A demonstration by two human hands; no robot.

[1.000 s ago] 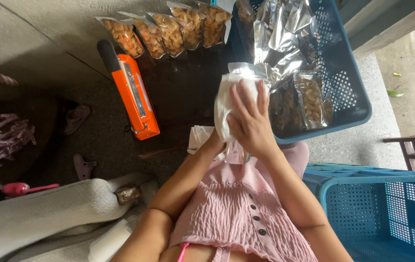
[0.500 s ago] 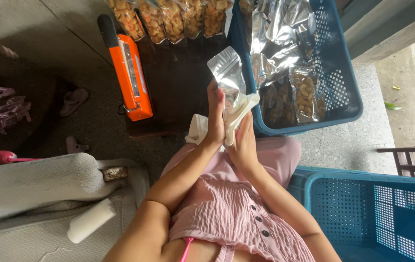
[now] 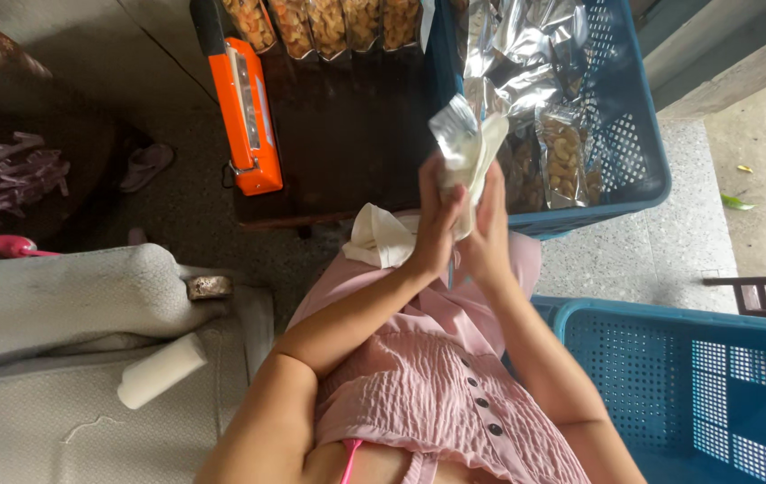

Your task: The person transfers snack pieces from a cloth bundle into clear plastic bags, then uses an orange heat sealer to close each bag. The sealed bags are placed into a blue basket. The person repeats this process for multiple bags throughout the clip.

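My left hand [image 3: 434,226] and my right hand [image 3: 490,229] are pressed together around a silver foil snack pouch [image 3: 456,134] wrapped in a white cloth [image 3: 481,159]. The pouch's top sticks up above my fingers. I hold it over my lap, just in front of a blue plastic crate [image 3: 636,152]. More white cloth [image 3: 383,240] lies on my pink dress beside my left wrist.
The crate holds several foil and clear bags of nuts [image 3: 564,158]. An orange heat sealer [image 3: 248,112] lies on a dark low table, with sealed nut bags [image 3: 329,20] behind it. A second blue crate [image 3: 714,385] stands at my right. A grey cushion [image 3: 60,296] and white roll [image 3: 160,370] are left.
My hands have come down from the crate toward my lap and closed around the pouch. The cloth that covered it now wraps its lower part, and the foil top shows.
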